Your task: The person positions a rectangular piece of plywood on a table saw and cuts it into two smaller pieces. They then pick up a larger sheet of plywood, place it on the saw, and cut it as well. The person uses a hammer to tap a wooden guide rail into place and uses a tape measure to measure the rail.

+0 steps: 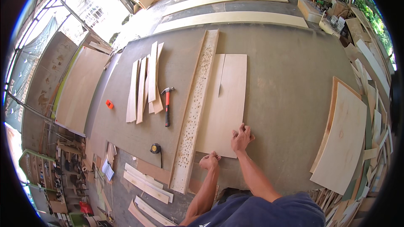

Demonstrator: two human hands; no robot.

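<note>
between panel (pixel 230 109) and hammer (pixel 167 110) lies a long speckled board (pixel 197 101).

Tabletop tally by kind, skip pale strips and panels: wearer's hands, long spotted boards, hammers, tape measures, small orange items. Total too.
Wearer's hands: 2 (left hand, right hand)
Long spotted board: 1
Hammer: 1
Tape measure: 1
Small orange item: 1
Total: 6
</note>
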